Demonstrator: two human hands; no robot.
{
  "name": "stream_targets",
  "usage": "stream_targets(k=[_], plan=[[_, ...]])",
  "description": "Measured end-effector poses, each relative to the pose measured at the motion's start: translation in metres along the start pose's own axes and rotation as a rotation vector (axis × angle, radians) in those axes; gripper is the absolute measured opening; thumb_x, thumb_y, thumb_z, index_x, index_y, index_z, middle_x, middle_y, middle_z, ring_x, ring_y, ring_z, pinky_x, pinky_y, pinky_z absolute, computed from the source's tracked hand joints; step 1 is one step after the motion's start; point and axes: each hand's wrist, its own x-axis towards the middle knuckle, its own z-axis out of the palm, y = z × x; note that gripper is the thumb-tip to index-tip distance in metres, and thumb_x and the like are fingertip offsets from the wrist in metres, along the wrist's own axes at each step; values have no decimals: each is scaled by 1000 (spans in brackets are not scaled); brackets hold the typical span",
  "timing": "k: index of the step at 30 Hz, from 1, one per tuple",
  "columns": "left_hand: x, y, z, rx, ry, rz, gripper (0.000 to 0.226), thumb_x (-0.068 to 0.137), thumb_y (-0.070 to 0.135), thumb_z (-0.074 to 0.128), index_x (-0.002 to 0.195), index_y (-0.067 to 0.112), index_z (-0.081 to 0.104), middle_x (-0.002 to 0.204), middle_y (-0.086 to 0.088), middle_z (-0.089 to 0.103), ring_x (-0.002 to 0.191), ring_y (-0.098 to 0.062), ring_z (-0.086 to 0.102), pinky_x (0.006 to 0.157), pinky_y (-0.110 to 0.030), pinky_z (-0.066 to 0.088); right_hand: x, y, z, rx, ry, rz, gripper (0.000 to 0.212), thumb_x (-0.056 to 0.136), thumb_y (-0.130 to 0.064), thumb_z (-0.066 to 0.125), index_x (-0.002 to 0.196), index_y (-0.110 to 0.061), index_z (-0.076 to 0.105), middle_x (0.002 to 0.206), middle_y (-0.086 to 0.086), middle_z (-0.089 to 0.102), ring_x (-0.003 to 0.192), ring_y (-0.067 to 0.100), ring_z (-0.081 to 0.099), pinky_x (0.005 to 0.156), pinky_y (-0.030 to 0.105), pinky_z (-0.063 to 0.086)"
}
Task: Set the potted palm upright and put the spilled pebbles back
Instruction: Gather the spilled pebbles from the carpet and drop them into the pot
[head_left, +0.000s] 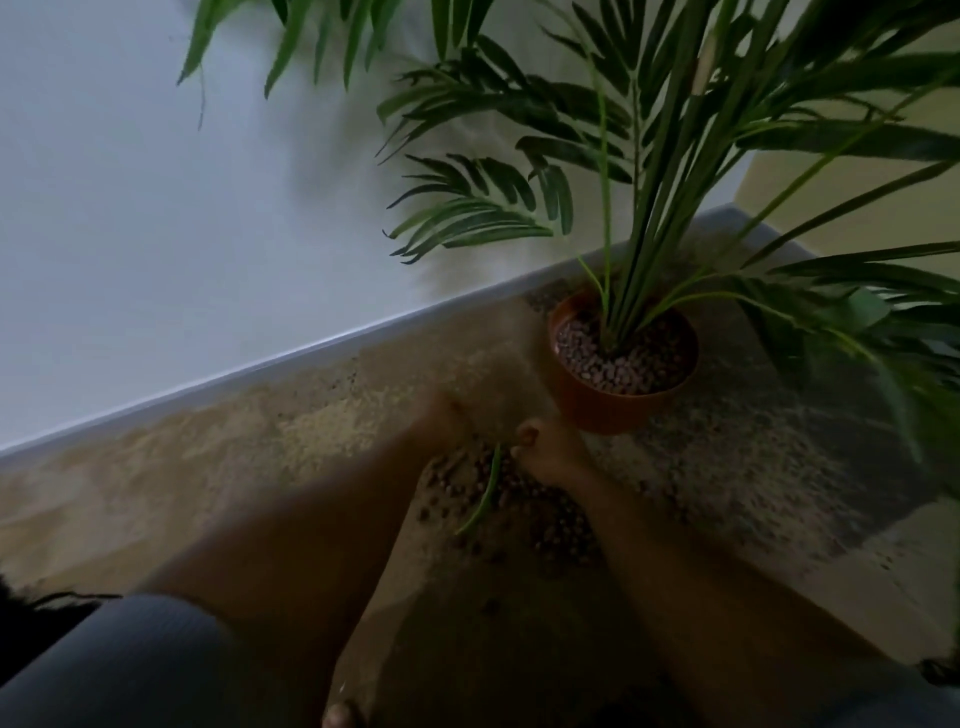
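Observation:
The palm (644, 171) stands upright in a terracotta pot (602, 410) near the wall corner, its top filled with pinkish pebbles (613, 364). A heap of spilled brown pebbles (524, 514) lies on the carpet just in front of the pot, with a loose green stem (485, 493) across it. My left hand (447, 421) and my right hand (545, 452) are both down at the far edge of the heap, cupped toward each other. The picture is blurred, so I cannot tell whether either hand holds pebbles.
A white wall with a skirting board (311, 345) runs diagonally behind the pot. Beige carpet (260, 452) covers the floor. Palm fronds (883, 332) hang low on the right. My knee in dark cloth (119, 660) is at the lower left.

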Motion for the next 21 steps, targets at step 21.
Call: stream_targets(k=[21], plan=[[57,-59,27,404,-24,165,40,93,22,52,132,21,54,134,-5,48,126,-24,41,106,-33,34,79,-30,71,-423,-102,-221,57,93,-32,58,145,-19,39,156,7,20,142,32,23,112,46,32]])
